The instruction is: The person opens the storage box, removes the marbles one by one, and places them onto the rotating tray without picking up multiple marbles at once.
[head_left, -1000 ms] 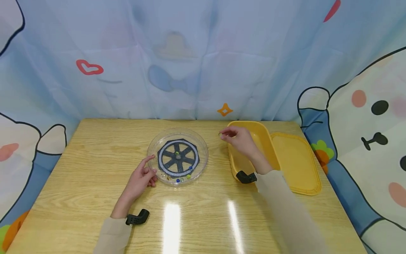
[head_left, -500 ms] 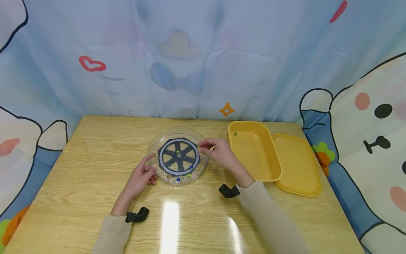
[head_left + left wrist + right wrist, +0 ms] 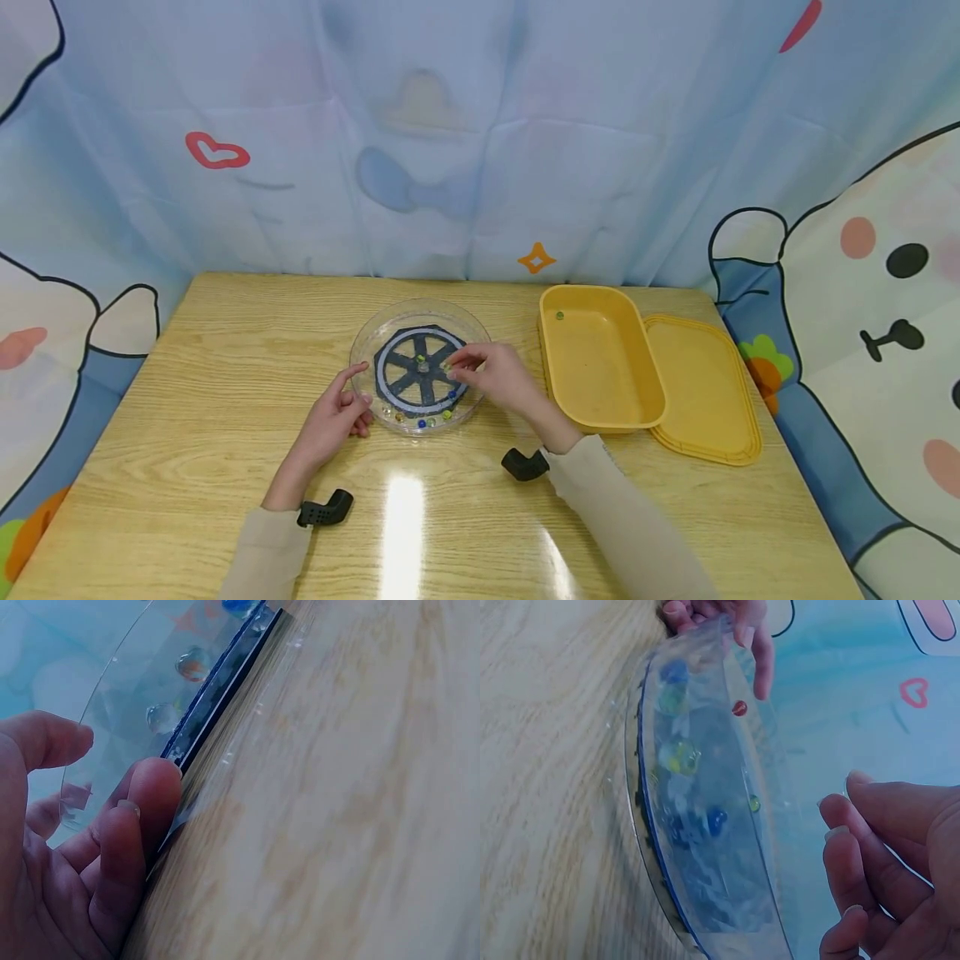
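My right hand (image 3: 495, 375) pinches a small yellow-green marble (image 3: 446, 366) between thumb and fingertips, over the right part of a round clear dish (image 3: 401, 311). In the right wrist view those fingers (image 3: 840, 847) mostly hide the marble. A dark spoked wheel pattern (image 3: 426, 392) shows in the dish. Several marbles lie along its near side, among them a blue marble (image 3: 422, 424) and a yellow-green one (image 3: 447, 414). My left hand (image 3: 337, 417) rests at the dish's left rim, index finger and thumb extended against it. The left wrist view shows these fingertips close to the clear wall.
Right of the dish stands a yellow bin (image 3: 600, 417) with a green marble (image 3: 560, 316) near its far left corner. A flat yellow lid (image 3: 708, 392) lies partly beneath the bin's right side. Behind the wooden table (image 3: 247, 350) hangs a printed curtain (image 3: 315, 217).
My right hand has moved left from above the yellow bin to over the dish, carrying the marble. The bin's inside now shows. My left hand has stayed at the rim.
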Demonstrator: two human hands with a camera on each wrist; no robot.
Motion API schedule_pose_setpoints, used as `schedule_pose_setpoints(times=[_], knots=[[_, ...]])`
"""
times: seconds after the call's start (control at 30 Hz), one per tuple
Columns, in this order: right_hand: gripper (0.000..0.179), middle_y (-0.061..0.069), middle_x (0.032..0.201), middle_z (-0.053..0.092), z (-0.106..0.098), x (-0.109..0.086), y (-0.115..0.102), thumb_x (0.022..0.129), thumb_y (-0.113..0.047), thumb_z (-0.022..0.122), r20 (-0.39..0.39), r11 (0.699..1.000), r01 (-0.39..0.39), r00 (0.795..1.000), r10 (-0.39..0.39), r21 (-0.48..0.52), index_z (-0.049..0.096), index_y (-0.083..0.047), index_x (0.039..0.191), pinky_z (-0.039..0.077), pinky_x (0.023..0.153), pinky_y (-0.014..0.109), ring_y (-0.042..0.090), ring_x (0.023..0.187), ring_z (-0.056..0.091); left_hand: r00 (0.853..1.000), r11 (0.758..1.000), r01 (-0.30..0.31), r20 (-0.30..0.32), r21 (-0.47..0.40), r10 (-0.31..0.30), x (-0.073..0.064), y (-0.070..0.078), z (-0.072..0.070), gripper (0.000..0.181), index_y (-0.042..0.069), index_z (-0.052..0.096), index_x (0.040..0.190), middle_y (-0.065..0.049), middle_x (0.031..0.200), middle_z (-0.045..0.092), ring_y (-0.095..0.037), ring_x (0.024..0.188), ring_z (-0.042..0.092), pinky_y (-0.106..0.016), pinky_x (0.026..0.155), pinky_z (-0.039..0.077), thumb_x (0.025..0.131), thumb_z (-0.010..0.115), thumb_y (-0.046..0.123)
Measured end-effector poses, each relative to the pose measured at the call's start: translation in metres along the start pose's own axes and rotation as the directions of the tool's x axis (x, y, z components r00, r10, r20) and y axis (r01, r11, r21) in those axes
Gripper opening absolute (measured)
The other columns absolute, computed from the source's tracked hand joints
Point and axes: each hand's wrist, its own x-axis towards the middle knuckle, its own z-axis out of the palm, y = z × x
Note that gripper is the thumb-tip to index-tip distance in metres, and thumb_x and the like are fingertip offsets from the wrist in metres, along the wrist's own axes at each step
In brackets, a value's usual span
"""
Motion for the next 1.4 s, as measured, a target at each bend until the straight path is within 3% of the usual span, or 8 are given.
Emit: schedule_pose_setpoints(times=[0.33, 0.57, 0.7, 0.83, 1.0, 1.23, 1.4], knots=[[0.019, -0.004, 0.091, 0.069, 0.004, 0.0, 0.002, 0.092, -0.015, 0.073, 0.039, 1.0, -0.009, 0.999, 0.008, 0.018, 0.075, -0.005, 0.109, 0.052, 0.069, 0.03, 0.013, 0.083, 0.062, 1.0, 1.0, -0.001, 0.006, -0.006, 0.001, 0.001, 0.0, 0.0, 0.053, 0.017, 0.036, 0.153, -0.018, 0.08, 0.063, -0.025, 0.063, 0.063, -0.031, 0.061, 0.055, 0.103, 0.055, 0.013], [0.02, -0.002, 0.09, 0.07, -0.008, 0.002, 0.004, 0.092, -0.015, 0.073, 0.007, 0.999, -0.003, 1.0, 0.003, 0.043, 0.075, -0.003, 0.108, 0.052, 0.068, 0.032, 0.017, 0.084, 0.062, 1.0, 1.0, 0.005, 0.015, -0.005, -0.005, -0.001, 0.005, 0.0, 0.054, 0.014, 0.035, 0.154, -0.02, 0.08, 0.063, -0.027, 0.064, 0.063, -0.031, 0.062, 0.054, 0.104, 0.054, 0.011], [0.021, 0.001, 0.093, 0.071, -0.026, 0.003, 0.004, 0.094, -0.016, 0.072, -0.016, 0.999, -0.032, 0.999, 0.033, 0.022, 0.074, -0.004, 0.11, 0.05, 0.067, 0.031, 0.018, 0.084, 0.061, 1.0, 1.0, 0.006, 0.013, 0.001, -0.006, 0.002, -0.002, 0.0, 0.055, 0.015, 0.033, 0.155, -0.021, 0.081, 0.063, -0.028, 0.064, 0.063, -0.031, 0.061, 0.054, 0.104, 0.053, 0.011], [0.019, 0.0, 0.094, 0.071, -0.049, 0.003, 0.005, 0.095, -0.021, 0.071, -0.077, 0.998, -0.055, 0.996, 0.052, -0.038, 0.076, -0.009, 0.109, 0.048, 0.064, 0.032, 0.019, 0.082, 0.06, 1.0, 1.0, -0.002, 0.012, 0.003, 0.002, 0.002, -0.002, 0.0, 0.054, 0.017, 0.034, 0.154, -0.02, 0.081, 0.063, -0.026, 0.064, 0.062, -0.03, 0.061, 0.054, 0.104, 0.054, 0.014], [0.02, 0.002, 0.096, 0.072, -0.082, 0.006, 0.011, 0.095, -0.023, 0.071, -0.148, 0.996, -0.084, 0.986, 0.077, -0.041, 0.076, -0.011, 0.109, 0.049, 0.067, 0.035, 0.021, 0.085, 0.061, 1.0, 1.0, -0.007, 0.005, 0.009, 0.007, 0.0, 0.0, 0.0, 0.053, 0.017, 0.036, 0.153, -0.018, 0.08, 0.063, -0.025, 0.064, 0.062, -0.03, 0.062, 0.054, 0.104, 0.055, 0.014], [0.03, 0.011, 0.109, 0.07, -0.123, 0.008, 0.041, 0.097, -0.027, 0.068, -0.215, 0.993, -0.117, 0.969, 0.122, 0.034, 0.072, -0.004, 0.116, 0.051, 0.08, 0.041, 0.026, 0.096, 0.063, 1.0, 1.0, -0.013, 0.001, 0.013, 0.013, -0.001, -0.001, 0.0, 0.052, 0.017, 0.037, 0.152, -0.018, 0.08, 0.063, -0.025, 0.063, 0.063, -0.03, 0.062, 0.054, 0.103, 0.055, 0.014], [0.035, 0.011, 0.113, 0.069, -0.137, 0.01, 0.066, 0.097, -0.028, 0.068, -0.237, 0.977, -0.162, 0.953, 0.191, 0.138, 0.07, -0.002, 0.119, 0.051, 0.091, 0.041, 0.023, 0.098, 0.065, 1.0, 1.0, -0.005, 0.005, 0.012, 0.005, -0.001, 0.0, 0.0, 0.053, 0.017, 0.036, 0.153, -0.018, 0.081, 0.063, -0.025, 0.064, 0.063, -0.031, 0.062, 0.055, 0.104, 0.055, 0.014]])
